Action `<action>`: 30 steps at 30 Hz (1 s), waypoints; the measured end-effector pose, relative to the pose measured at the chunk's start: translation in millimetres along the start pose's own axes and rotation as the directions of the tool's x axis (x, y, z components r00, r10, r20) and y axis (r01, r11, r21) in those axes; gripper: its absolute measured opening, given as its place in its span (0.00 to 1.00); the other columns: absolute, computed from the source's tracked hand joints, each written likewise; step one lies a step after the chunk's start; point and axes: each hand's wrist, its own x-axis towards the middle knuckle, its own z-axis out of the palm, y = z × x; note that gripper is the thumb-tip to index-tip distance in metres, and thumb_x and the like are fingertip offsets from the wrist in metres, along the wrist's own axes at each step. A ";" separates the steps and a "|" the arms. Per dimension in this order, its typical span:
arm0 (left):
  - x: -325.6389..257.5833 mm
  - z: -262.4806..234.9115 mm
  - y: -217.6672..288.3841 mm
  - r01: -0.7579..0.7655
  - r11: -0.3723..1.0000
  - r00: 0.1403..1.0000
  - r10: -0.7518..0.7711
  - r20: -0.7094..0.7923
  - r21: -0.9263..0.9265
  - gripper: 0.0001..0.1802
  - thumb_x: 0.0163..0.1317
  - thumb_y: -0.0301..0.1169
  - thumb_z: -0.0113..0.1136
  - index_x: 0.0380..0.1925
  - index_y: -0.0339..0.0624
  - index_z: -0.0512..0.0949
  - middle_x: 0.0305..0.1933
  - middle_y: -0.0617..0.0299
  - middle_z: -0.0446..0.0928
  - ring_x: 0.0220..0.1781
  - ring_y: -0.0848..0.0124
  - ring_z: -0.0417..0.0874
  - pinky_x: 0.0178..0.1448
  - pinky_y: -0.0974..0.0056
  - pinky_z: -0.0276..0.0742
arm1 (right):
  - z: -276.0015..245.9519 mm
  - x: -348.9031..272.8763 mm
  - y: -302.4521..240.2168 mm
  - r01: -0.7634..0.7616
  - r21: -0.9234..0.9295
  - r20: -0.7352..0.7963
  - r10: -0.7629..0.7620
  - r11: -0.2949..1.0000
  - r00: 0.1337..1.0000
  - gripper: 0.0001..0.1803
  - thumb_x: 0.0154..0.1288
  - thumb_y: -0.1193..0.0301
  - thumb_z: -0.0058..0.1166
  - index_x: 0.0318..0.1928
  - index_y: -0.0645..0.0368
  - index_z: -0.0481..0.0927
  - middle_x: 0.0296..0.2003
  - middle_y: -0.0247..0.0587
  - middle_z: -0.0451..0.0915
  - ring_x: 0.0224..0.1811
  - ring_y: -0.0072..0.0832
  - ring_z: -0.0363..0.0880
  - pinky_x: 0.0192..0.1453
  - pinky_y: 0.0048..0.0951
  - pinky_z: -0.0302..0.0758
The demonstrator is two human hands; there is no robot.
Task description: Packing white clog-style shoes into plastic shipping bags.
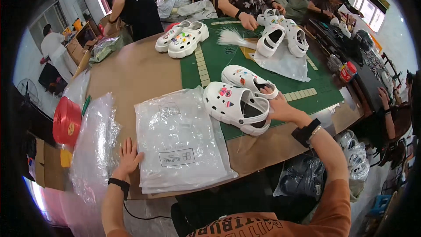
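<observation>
A pair of white clogs with colourful charms lies right of centre: the nearer clog (234,105) and, behind it, the farther clog (242,79). My right hand (280,106) is at their heel ends, its fingers reaching into the farther clog's opening and closed on its heel; the thumb side is partly hidden. Left of the clogs rests a stack of frosted plastic slipper bags (177,127). Beside the stack's left edge my left hand (128,156) lies flat on the brown tabletop, fingers spread, holding nothing.
A green cutting mat (201,77) covers the table's far right part. More white clogs (186,39) stand at the back, others (276,39) before a person across the table. Clear plastic sheeting (94,149) and a red twine roll (66,120) lie left. Other people work around the room.
</observation>
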 end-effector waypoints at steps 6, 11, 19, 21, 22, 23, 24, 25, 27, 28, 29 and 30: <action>-3.8 -1.0 4.6 0.025 1.000 1.000 -0.025 -0.010 -0.006 0.37 0.64 0.52 0.35 0.66 0.42 0.48 0.71 0.43 0.36 0.73 0.49 0.33 0.69 0.45 0.26 | 13.6 44.5 -31.9 -0.469 0.615 0.129 0.506 0.634 0.853 0.22 0.66 0.61 0.44 0.57 0.57 0.70 0.51 0.55 0.71 0.50 0.44 0.73 0.55 0.32 0.66; -0.3 3.0 0.4 0.011 0.998 1.000 -0.011 -0.007 -0.055 0.38 0.63 0.54 0.36 0.66 0.43 0.47 0.71 0.44 0.35 0.73 0.51 0.30 0.69 0.45 0.23 | -11.5 57.8 -54.3 -0.371 0.929 0.265 0.695 0.004 0.669 0.22 0.70 0.59 0.39 0.56 0.61 0.68 0.45 0.37 0.75 0.43 0.23 0.73 0.49 0.24 0.70; 0.2 -5.8 -0.3 0.027 0.997 0.999 -0.028 -0.018 -0.078 0.33 0.64 0.47 0.38 0.64 0.40 0.53 0.70 0.44 0.42 0.72 0.50 0.38 0.69 0.44 0.33 | -22.1 37.7 -102.5 -0.396 0.901 0.407 0.670 -0.180 0.621 0.25 0.69 0.61 0.37 0.61 0.62 0.59 0.54 0.44 0.69 0.56 0.32 0.67 0.60 0.30 0.64; 9.4 -20.0 -14.0 -0.089 0.989 0.996 0.091 0.016 -0.115 0.30 0.65 0.44 0.38 0.63 0.40 0.56 0.68 0.44 0.48 0.71 0.50 0.43 0.69 0.48 0.40 | -6.2 24.0 -107.9 -0.506 0.848 0.284 0.672 0.158 0.685 0.36 0.61 0.72 0.46 0.66 0.61 0.47 0.60 0.47 0.61 0.60 0.33 0.62 0.60 0.28 0.62; 10.6 -27.9 -17.3 -0.178 0.973 0.980 0.189 0.064 -0.150 0.28 0.65 0.41 0.38 0.62 0.39 0.58 0.67 0.44 0.53 0.70 0.50 0.48 0.69 0.52 0.46 | -8.4 18.6 -112.6 -0.491 0.866 0.323 0.638 0.099 0.699 0.39 0.58 0.73 0.50 0.66 0.63 0.45 0.63 0.51 0.54 0.66 0.38 0.53 0.66 0.31 0.53; 12.0 -32.2 -15.9 -0.185 0.972 0.979 0.196 0.060 -0.147 0.28 0.65 0.41 0.38 0.62 0.39 0.58 0.67 0.44 0.53 0.70 0.50 0.48 0.69 0.52 0.46 | -8.7 8.3 -112.2 -0.541 0.831 0.354 0.624 0.133 0.697 0.40 0.58 0.73 0.51 0.66 0.63 0.44 0.64 0.51 0.54 0.66 0.38 0.52 0.67 0.31 0.52; 11.0 -38.8 -9.5 -0.145 0.931 0.989 0.135 -0.054 -0.334 0.29 0.66 0.44 0.37 0.62 0.38 0.58 0.64 0.46 0.57 0.65 0.55 0.55 0.65 0.55 0.52 | -9.9 -3.0 -110.2 -0.590 0.790 0.389 0.609 0.165 0.691 0.41 0.58 0.73 0.52 0.67 0.64 0.43 0.64 0.51 0.53 0.67 0.39 0.51 0.67 0.31 0.52; 6.7 -44.7 -0.7 -0.115 0.851 0.988 0.046 -0.145 -0.512 0.31 0.66 0.47 0.37 0.62 0.36 0.59 0.62 0.49 0.62 0.61 0.59 0.63 0.62 0.59 0.58 | -15.1 -11.8 -112.2 -0.593 0.789 0.395 0.607 0.160 0.690 0.41 0.58 0.73 0.52 0.67 0.64 0.43 0.64 0.51 0.53 0.67 0.39 0.51 0.67 0.31 0.52; -5.8 -68.0 33.6 0.013 0.670 0.976 -0.171 -0.138 -0.743 0.27 0.67 0.45 0.40 0.59 0.35 0.64 0.57 0.52 0.68 0.54 0.64 0.72 0.55 0.66 0.67 | -39.1 -27.9 -119.3 -0.608 0.792 0.472 0.577 0.055 0.666 0.36 0.58 0.73 0.53 0.64 0.66 0.51 0.61 0.51 0.59 0.65 0.35 0.57 0.63 0.31 0.58; -10.3 -75.0 47.0 0.037 0.668 0.972 -0.197 -0.129 -0.743 0.27 0.67 0.45 0.40 0.59 0.35 0.64 0.57 0.52 0.68 0.54 0.64 0.72 0.55 0.66 0.67 | -59.9 -26.2 -119.3 -0.615 0.787 0.490 0.556 0.048 0.671 0.36 0.58 0.73 0.53 0.64 0.66 0.51 0.61 0.51 0.59 0.65 0.35 0.57 0.63 0.31 0.58; -13.8 -80.7 57.6 -0.048 0.684 0.983 -0.095 -0.154 -0.728 0.26 0.67 0.42 0.42 0.58 0.36 0.65 0.56 0.53 0.69 0.53 0.65 0.73 0.55 0.66 0.67 | -86.8 -18.6 -114.0 -0.691 0.723 0.597 0.494 0.010 0.632 0.32 0.58 0.72 0.53 0.62 0.65 0.57 0.59 0.48 0.63 0.62 0.30 0.60 0.60 0.28 0.60; -10.8 -85.2 71.8 -0.145 0.689 0.984 0.027 -0.176 -0.710 0.24 0.66 0.40 0.45 0.57 0.36 0.66 0.55 0.54 0.71 0.52 0.66 0.73 0.56 0.66 0.68 | -101.8 -16.6 -104.2 -0.761 0.648 0.689 0.442 -0.021 0.574 0.28 0.59 0.72 0.52 0.59 0.64 0.62 0.57 0.44 0.67 0.59 0.26 0.64 0.57 0.25 0.63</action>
